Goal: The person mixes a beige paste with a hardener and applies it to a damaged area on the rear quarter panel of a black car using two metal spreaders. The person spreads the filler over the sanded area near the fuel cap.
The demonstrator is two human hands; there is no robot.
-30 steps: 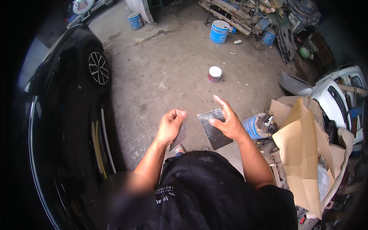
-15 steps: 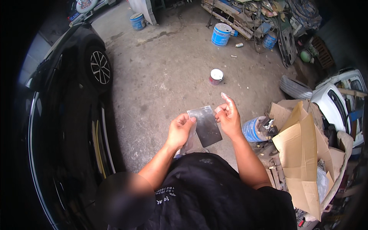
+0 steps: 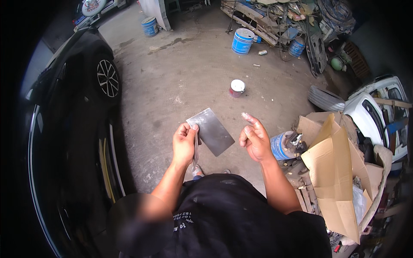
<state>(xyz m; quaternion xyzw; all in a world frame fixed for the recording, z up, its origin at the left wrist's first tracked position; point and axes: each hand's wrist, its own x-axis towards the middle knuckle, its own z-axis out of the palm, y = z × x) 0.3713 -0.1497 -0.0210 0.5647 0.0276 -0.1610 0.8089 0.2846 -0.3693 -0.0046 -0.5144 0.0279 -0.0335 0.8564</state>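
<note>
My left hand [image 3: 183, 145] pinches a flat, dark grey rectangular sheet [image 3: 211, 132] by its left corner, thumb on top. Pale smears mark the sheet's upper edge. A second thin, pale strip [image 3: 196, 155] hangs below the same fingers; its kind is unclear. My right hand [image 3: 258, 144] is raised to the right of the sheet, apart from it, with nothing visible in it. Its index finger points up with a white smear on the tip, and the other fingers are partly curled. Farther off on the concrete floor stands a small can [image 3: 237, 88] with a white top.
A black car [image 3: 73, 133] runs along my left. On my right are a blue bucket [image 3: 280, 146], an opened cardboard box [image 3: 331, 180], a tire [image 3: 325, 98] and a white car part [image 3: 365, 114]. Blue buckets [image 3: 242, 42] and a scrap pile [image 3: 275, 21] stand farther back.
The sheet has tilted and moved left and upward with my left hand. My right hand has come away from its edge and sits slightly lower. The view has shifted a little.
</note>
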